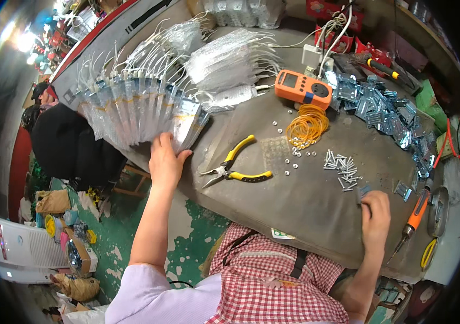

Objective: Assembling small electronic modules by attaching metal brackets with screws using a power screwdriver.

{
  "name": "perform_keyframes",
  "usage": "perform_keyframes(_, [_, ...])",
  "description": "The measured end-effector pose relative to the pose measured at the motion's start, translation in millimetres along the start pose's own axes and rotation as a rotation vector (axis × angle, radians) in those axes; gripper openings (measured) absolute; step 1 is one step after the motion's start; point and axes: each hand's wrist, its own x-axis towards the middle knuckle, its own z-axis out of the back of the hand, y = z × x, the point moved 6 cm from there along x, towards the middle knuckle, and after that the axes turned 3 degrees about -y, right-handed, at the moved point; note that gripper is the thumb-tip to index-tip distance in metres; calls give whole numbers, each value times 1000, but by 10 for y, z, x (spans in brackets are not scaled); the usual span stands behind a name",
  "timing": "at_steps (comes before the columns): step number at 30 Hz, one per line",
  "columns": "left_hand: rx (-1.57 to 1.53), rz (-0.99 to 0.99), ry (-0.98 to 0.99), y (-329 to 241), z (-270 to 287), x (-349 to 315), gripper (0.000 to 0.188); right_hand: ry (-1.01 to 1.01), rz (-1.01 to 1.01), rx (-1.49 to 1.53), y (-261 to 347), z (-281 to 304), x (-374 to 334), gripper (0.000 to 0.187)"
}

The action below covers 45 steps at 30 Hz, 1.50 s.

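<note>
Two hands: the left hand (166, 162) and right hand (377, 213) are well apart over the near side of the counter (305, 210); twelve o'clock is the picture's top.
Left hand: fingertips touch the lower edge of the fanned bagged strips (138, 105), which spread toward eleven o'clock from it; the thumb stands apart, clasping nothing.
Right hand: curled, fingertips together on a small blue-grey piece (364, 190) that pokes out at eleven o'clock, apparently one of the metal brackets.
Step at the counter: seemingly picking up a bracket while the left hand steadies or reaches for a strip; the two parts are not yet joined.
Next move: probably calls for bringing bracket and strip together, with the bracket turned to face its seat.
Screws: a loose heap (344, 174) near the right hand, at eleven o'clock.
Lone bracket: it lies flat (403, 190) just beside the right hand, at two o'clock.
Powered screwdriver: orange (416, 210), at three o'clock from the right hand.
Pliers: yellow-handled (224, 171), spread open, at three o'clock from the left hand.
Rubber bands: an orange pile (300, 127), farther out at eleven o'clock from the right hand.
Bracket pile: a large heap (381, 108), straight out at twelve from the right hand.
</note>
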Motion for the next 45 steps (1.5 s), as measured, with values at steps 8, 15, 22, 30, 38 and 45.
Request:
perform_keyframes(8, [-323,-590,270,-1005,-814,923,46,-24,13,-5,115,-69,-177,19])
perform_keyframes(15, [-79,-553,277,-1136,-1059,1133,20,-136,-67,59,6,-34,-313,16])
perform_keyframes(22, [-697,-116,-12,-1160,-136,1064,15,-234,-92,49,61,64,-301,17])
perform_keyframes(30, [-1687,25,922,-1933,7,-876,37,48,-229,672,711,-347,-113,45])
perform_keyframes(38, [-1741,-60,1142,-2315,-80,-788,59,96,-51,550,525,-435,-262,26])
perform_keyframes(45, [-1951,607,1464,-2387,27,-1056,53,-123,-407,18,-243,-2,-198,21])
